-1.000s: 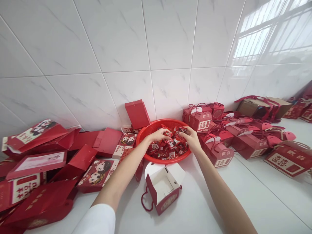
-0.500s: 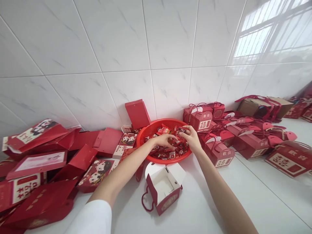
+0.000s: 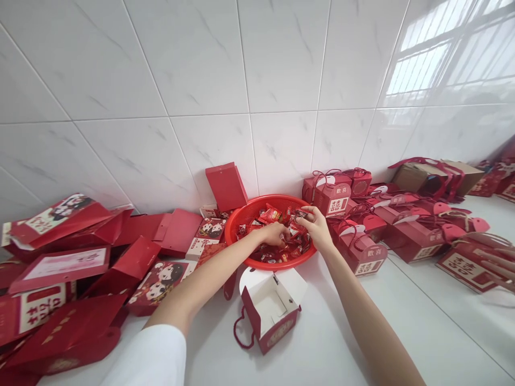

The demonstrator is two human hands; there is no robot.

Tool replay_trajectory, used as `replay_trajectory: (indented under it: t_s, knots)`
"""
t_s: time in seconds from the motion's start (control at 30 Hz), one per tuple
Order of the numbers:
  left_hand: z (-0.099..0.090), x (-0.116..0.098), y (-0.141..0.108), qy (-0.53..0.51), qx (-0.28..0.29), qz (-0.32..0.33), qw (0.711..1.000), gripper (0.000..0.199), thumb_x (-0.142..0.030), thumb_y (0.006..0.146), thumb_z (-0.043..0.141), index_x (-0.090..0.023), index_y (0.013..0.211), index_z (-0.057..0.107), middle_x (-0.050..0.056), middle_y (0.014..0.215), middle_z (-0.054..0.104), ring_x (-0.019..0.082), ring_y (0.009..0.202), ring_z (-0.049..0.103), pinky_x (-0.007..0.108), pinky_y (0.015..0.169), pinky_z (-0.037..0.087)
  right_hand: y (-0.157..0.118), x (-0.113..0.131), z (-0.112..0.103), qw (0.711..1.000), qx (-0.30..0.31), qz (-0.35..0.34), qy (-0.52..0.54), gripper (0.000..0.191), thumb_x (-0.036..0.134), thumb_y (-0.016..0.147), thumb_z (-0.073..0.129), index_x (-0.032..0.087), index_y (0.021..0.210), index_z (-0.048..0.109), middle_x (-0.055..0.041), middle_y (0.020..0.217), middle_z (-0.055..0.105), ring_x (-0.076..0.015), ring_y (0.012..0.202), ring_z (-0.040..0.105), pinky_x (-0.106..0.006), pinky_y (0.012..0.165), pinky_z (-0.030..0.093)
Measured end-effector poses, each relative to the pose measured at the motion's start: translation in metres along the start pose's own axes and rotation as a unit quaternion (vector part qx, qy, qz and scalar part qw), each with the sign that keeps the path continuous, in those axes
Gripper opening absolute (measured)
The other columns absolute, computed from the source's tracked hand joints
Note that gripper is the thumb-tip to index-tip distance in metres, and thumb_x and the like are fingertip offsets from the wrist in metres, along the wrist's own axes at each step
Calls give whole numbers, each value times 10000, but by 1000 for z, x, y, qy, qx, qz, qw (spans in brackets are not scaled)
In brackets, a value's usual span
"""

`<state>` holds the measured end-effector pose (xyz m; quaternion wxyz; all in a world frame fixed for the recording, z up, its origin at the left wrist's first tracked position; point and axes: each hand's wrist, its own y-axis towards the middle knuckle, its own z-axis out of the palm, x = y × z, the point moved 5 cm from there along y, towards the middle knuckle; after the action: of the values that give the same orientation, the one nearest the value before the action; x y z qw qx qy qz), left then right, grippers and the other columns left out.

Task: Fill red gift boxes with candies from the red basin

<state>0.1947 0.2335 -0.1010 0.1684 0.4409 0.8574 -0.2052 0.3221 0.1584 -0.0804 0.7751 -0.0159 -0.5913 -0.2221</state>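
Note:
A red plastic basket [image 3: 237,214] holds a heap of small wrapped candies [image 3: 270,214], mostly red. My left hand [image 3: 274,234] reaches into the heap from the left. Its fingers are curled together among the wrappers, and what they grip is hidden. Over the basket's right side, my right hand [image 3: 316,228] pinches a small dark-wrapped candy [image 3: 300,215] between thumb and fingers. In front of the basket stands an open dark red gift box [image 3: 277,335], its white inside bare and a rope handle hanging at its left.
Unfilled-looking red boxes [image 3: 80,316] lie piled at left. Closed gift boxes [image 3: 364,257] with rope handles crowd the right. A red box [image 3: 226,186] leans on the tiled wall [image 3: 209,145]. What looks like another person's blurred hand [image 3: 501,268] touches a box at the right edge.
My left hand has dipped lower into the candies, its fingers closing from spread to curled. My right hand stays nearly still. A blurred hand has come in at the right edge.

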Motion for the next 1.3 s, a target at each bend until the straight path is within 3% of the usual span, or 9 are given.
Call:
replay_trajectory:
  t_s: [0.33, 0.73, 1.0, 1.13, 1.3]
  knots:
    - [-28, 20, 0, -167, -125, 18, 978, 206, -303, 797, 690, -174, 937, 770, 34, 927, 754, 204, 892, 667, 260, 791, 475, 0, 4, 1, 1000, 18, -17, -10, 297, 286, 592, 789, 216, 847, 654, -10, 839, 730, -206, 831, 672, -367, 843, 519]
    - [-25, 31, 10, -354, -156, -9, 922, 145, -278, 782, 730, -138, 819, 744, 17, 792, 715, 149, 770, 636, 251, 739, 499, 0, 6, 3, 999, 36, -33, -20, 249, 321, 653, 778, 221, 861, 685, -19, 875, 742, -217, 882, 675, -373, 883, 515]
    - [-36, 16, -1, -472, -147, -22, 869, 289, -282, 856, 657, -154, 1108, 716, 71, 897, 741, 154, 720, 684, 302, 716, 567, 3, 2, 0, 1000, 13, -19, -8, 287, 377, 630, 801, 215, 830, 672, -31, 885, 751, -227, 877, 679, -383, 860, 530]
    - [-40, 11, -5, -513, -159, 2, 844, 450, -164, 794, 717, -163, 1240, 654, 81, 980, 744, 158, 801, 706, 307, 785, 571, 3, 2, -3, 1000, -8, -7, -16, 290, 383, 632, 799, 210, 832, 678, -22, 863, 734, -206, 809, 663, -353, 772, 541]
    - [-41, 10, -7, -534, -182, 28, 825, 628, -126, 685, 833, -185, 1275, 630, 61, 1033, 737, 153, 845, 707, 342, 871, 566, 3, -1, -1, 998, 31, 50, 20, 359, 386, 591, 841, 217, 857, 668, -15, 852, 732, -204, 792, 675, -321, 684, 549]
